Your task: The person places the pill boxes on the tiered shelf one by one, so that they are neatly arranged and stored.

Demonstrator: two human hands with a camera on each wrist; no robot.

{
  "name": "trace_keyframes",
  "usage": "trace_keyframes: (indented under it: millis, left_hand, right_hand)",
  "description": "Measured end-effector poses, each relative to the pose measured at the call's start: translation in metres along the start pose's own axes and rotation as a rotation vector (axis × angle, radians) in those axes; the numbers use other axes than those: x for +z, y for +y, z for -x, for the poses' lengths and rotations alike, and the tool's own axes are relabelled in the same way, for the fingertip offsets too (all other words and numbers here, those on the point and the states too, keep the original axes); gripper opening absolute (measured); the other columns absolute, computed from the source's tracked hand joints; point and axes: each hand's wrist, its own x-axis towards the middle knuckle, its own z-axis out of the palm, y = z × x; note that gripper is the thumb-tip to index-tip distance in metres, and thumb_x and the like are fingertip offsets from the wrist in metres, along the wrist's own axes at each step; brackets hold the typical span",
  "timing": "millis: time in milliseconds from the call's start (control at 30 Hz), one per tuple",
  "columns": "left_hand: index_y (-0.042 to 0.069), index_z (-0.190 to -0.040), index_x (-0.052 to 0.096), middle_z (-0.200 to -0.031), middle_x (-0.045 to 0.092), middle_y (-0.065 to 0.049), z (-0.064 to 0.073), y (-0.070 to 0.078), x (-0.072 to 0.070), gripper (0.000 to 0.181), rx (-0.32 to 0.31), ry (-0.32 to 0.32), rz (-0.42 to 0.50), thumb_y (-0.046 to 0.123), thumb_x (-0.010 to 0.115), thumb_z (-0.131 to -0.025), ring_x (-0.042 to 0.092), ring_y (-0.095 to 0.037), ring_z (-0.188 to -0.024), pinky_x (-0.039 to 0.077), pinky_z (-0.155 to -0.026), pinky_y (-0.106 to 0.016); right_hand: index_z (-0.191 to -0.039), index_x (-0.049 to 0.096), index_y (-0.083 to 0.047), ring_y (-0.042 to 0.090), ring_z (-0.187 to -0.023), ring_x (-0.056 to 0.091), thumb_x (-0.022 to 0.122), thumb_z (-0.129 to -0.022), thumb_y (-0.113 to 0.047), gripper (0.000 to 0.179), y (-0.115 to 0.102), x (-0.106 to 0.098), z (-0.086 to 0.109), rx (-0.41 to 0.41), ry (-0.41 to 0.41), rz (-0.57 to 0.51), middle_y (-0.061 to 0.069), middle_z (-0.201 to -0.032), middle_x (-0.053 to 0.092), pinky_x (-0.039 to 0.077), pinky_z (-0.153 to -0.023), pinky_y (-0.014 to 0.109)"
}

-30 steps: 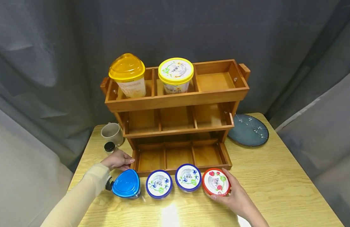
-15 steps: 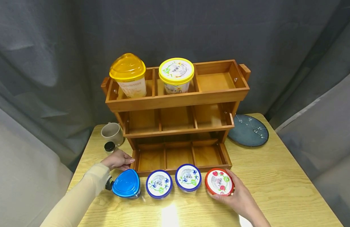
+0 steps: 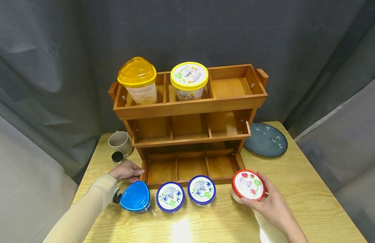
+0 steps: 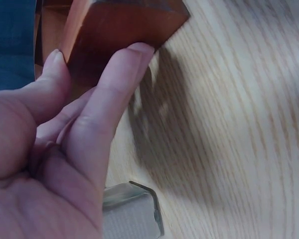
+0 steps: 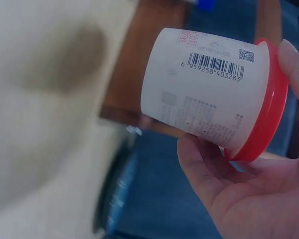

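Note:
My right hand (image 3: 274, 204) grips a white paper cup with a red strawberry-printed lid (image 3: 249, 185), fingers and thumb around its rim. In the right wrist view the cup (image 5: 204, 89) shows its barcode side, held off the table. At the left end of the three-tier wooden organizer (image 3: 193, 140), my left hand (image 3: 126, 171) pinches the bottom tier's end. The left wrist view shows thumb and fingers on the wooden corner (image 4: 119, 40). Between the hands stand a blue-domed cup (image 3: 135, 196) and two blueberry-lidded cups, one on the left (image 3: 170, 197), one on the right (image 3: 201, 190).
On the top tier sit a cup with an amber domed lid (image 3: 137, 79) and a yellow-rimmed cup (image 3: 189, 79). A mug (image 3: 120, 141) and a black-capped jar (image 3: 117, 157) stand left of the organizer. A dark blue plate (image 3: 268, 140) lies to its right, before grey curtains.
My right hand has carried the red-lidded cup rightward and up, away from the row of cups. The left hand has stayed at the organizer's corner.

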Motion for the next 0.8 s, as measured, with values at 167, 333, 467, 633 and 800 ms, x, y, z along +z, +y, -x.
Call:
trace_keyframes:
  millis: [167, 333, 467, 633, 800]
  left_hand:
    - [-0.008, -0.111, 0.07, -0.074, 0.067, -0.008, 0.001, 0.0, -0.001, 0.032, -0.007, -0.002, -0.006, 0.02, 0.068, -0.095, 0.065, -0.015, -0.06, 0.061, -0.062, -0.032]
    - [-0.008, -0.11, 0.07, -0.074, 0.068, -0.009, 0.001, 0.001, -0.001, 0.031, -0.009, -0.013, 0.001, 0.02, 0.068, -0.095, 0.065, -0.016, -0.061, 0.061, -0.062, -0.032]
    - [-0.008, -0.109, 0.07, -0.074, 0.067, -0.009, 0.001, 0.001, -0.001, 0.031, -0.009, -0.008, 0.0, 0.019, 0.068, -0.095, 0.065, -0.015, -0.06, 0.061, -0.062, -0.032]
    - [-0.008, -0.109, 0.07, -0.073, 0.067, -0.008, 0.002, 0.002, -0.001, 0.029, -0.007, 0.007, -0.002, 0.018, 0.068, -0.096, 0.065, -0.015, -0.06, 0.061, -0.061, -0.032]
    - [-0.008, -0.109, 0.07, -0.075, 0.067, -0.009, 0.003, 0.003, 0.0, 0.029, -0.01, 0.008, -0.004, 0.018, 0.068, -0.096, 0.065, -0.016, -0.061, 0.061, -0.062, -0.032]
  right_hand:
    - [-0.152, 0.027, 0.001, 0.038, -0.107, 0.057, 0.086, -0.07, -0.054, 0.115, -0.013, -0.03, 0.0, -0.034, 0.067, 0.039, 0.026, -0.133, 0.051, 0.052, -0.078, 0.034]
    - [-0.152, 0.028, -0.001, 0.039, -0.105, 0.055, 0.089, -0.071, -0.043, 0.11, -0.028, -0.06, 0.002, -0.095, 0.154, 0.049, 0.026, -0.131, 0.052, 0.045, -0.069, 0.015]
    - [-0.154, 0.028, -0.006, 0.04, -0.106, 0.054, 0.091, -0.072, -0.035, 0.108, -0.04, -0.084, 0.005, -0.138, 0.203, 0.043, 0.025, -0.134, 0.05, 0.041, -0.069, 0.007]
    - [-0.156, 0.029, -0.018, 0.007, -0.103, 0.054, 0.092, -0.071, -0.033, 0.107, -0.055, -0.114, 0.009, -0.154, 0.27, 0.091, 0.019, -0.134, 0.052, 0.039, -0.068, 0.014]
    - [-0.156, 0.03, -0.02, -0.018, -0.093, 0.04, 0.092, -0.07, -0.03, 0.107, -0.074, -0.138, 0.011, -0.173, 0.322, 0.107, 0.019, -0.133, 0.052, 0.034, -0.068, 0.008]
